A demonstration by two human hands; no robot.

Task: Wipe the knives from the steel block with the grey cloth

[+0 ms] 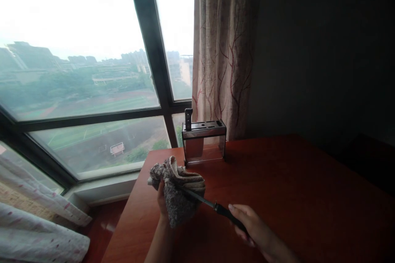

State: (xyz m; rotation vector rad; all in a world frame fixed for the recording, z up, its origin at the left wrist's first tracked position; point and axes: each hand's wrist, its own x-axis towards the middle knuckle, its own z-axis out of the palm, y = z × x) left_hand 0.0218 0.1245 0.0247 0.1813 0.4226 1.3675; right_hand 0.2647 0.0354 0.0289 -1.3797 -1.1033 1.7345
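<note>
A fluffy grey and beige cloth (182, 203) is bunched in my left hand (162, 199), whose fingers are wrapped round it and partly hidden by its folds. My right hand (248, 224) is closed around the black handle of a honing steel (202, 199). The thin metal rod of the steel points up and left, and its far end disappears into the cloth folds. Something white shows at the cloth's left edge; I cannot make out what it is. Just beyond the cloth stands a clear-sided knife block (204, 134), with a black-handled knife (188, 119) upright in its left slot.
The reddish-brown wooden table (277, 181) stretches off to the right. Large windows (92, 90) and a patterned curtain (224, 49) stand behind it. Another light curtain (37, 230) hangs at the lower left, beside the table's left edge. The right side is dark.
</note>
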